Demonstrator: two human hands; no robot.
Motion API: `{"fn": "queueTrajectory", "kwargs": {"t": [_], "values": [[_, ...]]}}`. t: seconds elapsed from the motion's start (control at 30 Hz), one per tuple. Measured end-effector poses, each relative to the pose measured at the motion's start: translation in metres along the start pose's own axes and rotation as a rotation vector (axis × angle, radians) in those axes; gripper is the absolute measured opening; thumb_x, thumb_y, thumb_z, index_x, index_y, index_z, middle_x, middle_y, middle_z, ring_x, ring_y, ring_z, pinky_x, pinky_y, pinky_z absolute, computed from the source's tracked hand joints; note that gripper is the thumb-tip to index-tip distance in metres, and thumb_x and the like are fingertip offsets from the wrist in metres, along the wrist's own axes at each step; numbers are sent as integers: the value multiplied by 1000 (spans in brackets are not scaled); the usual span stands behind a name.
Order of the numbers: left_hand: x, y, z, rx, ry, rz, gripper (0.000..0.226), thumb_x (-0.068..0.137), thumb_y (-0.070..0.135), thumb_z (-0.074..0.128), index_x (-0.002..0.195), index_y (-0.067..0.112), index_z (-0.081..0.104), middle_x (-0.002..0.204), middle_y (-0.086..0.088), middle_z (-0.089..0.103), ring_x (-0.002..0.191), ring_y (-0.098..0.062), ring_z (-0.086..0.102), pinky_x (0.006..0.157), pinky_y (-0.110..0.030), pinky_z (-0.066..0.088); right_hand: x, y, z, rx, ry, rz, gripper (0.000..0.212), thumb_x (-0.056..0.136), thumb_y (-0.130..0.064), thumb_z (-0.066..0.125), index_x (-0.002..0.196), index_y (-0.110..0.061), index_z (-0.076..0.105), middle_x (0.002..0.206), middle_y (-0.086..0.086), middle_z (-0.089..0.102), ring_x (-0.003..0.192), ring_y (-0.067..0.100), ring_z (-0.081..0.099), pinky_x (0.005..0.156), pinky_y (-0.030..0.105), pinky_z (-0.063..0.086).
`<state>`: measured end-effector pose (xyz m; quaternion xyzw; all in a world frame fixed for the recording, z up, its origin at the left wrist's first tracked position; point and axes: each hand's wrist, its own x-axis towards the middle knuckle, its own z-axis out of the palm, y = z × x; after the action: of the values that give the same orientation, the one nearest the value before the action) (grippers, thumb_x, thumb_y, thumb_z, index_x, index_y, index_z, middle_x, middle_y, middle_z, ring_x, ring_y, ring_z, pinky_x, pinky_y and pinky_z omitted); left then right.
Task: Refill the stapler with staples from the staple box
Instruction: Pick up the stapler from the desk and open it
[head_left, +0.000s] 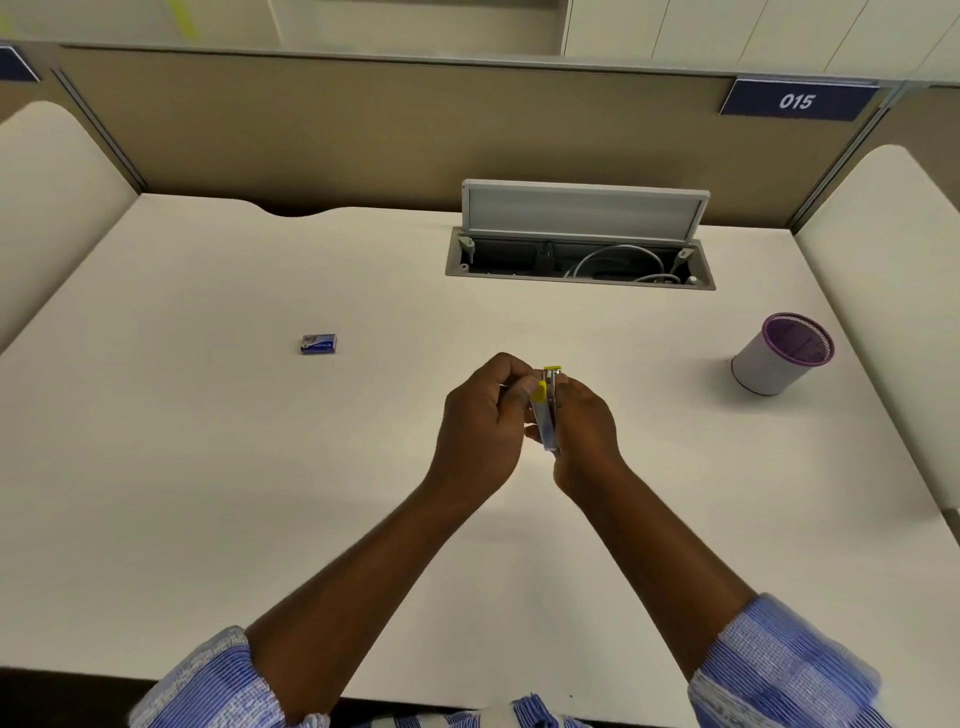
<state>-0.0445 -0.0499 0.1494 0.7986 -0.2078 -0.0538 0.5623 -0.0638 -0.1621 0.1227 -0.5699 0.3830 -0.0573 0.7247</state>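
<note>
Head view: both hands meet above the middle of the desk (208, 467), holding the stapler (548, 415) between them, clear of the surface. The stapler stands nearly on end. Its yellow tip points to twelve o'clock and its silver-blue body runs down toward six.

The left hand (480, 423) is at nine o'clock from the stapler. Its grip is clenched on the tool, with the fingers curled in and the thumb tip against the yellow part. The right hand (587, 434) is at three o'clock, its grip wrapped round the stapler's other side. Whether the stapler is swung open cannot be told, because the fingers cover most of it.

The staple box (319, 344), small and blue, lies flat on the desk at about ten o'clock from the hands, well apart from them. Whether it is open or closed cannot be told.

A white pen cup (774, 364) with a purple mesh rim stands between two and three o'clock, near the desk's right edge. At about twelve to one o'clock a cable hatch (579, 270) is sunk into the desk. Its lid (584, 210) is raised and pale cables are coiled inside.

Behind the desk is a tan partition (311, 130) carrying a dark plate (797, 101) that reads 015. Blue striped sleeves (218, 680) are pushed up both forearms at the lower edge.
</note>
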Motion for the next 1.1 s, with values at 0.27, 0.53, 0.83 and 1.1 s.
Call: {"fn": "queueTrajectory", "kwargs": {"t": [0.27, 0.53, 0.83, 1.1], "values": [[-12, 0, -7, -88, -54, 52, 7, 97, 11, 62, 102, 13, 67, 96, 5, 73, 93, -14, 71, 83, -35, 60, 8, 5, -5, 248, -18, 95, 22, 97, -19, 56, 107, -10, 75, 94, 9, 75, 89, 27, 72, 88, 42, 58], [-30, -13, -11, 16, -101, 300, 18, 92, 0, 67, 108, 7, 67, 105, 0, 66, 103, -14, 66, 88, -24, 56, 16, -8, -3, 451, -112, 164, 30, 96, -13, 50, 110, 0, 73, 77, 4, 64, 54, 12, 59, 55, 26, 51], [-53, -36, -9, 226, -202, 404, 33, 86, 9, 64, 119, 18, 62, 129, 5, 50, 112, -6, 56, 72, -17, 51, 21, -13, -3, 503, -252, 101, 35, 95, -7, 45, 121, 5, 65, 79, 6, 60, 59, 15, 56, 54, 24, 51], [-63, -54, -3, 376, -339, 415, 25, 95, 24, 64, 118, 18, 60, 139, 1, 43, 115, -17, 58, 91, -18, 51, 19, -10, -4, 331, -258, 97, 37, 100, -17, 43, 126, -4, 66, 76, 2, 61, 55, 14, 49, 50, 26, 37]]}}
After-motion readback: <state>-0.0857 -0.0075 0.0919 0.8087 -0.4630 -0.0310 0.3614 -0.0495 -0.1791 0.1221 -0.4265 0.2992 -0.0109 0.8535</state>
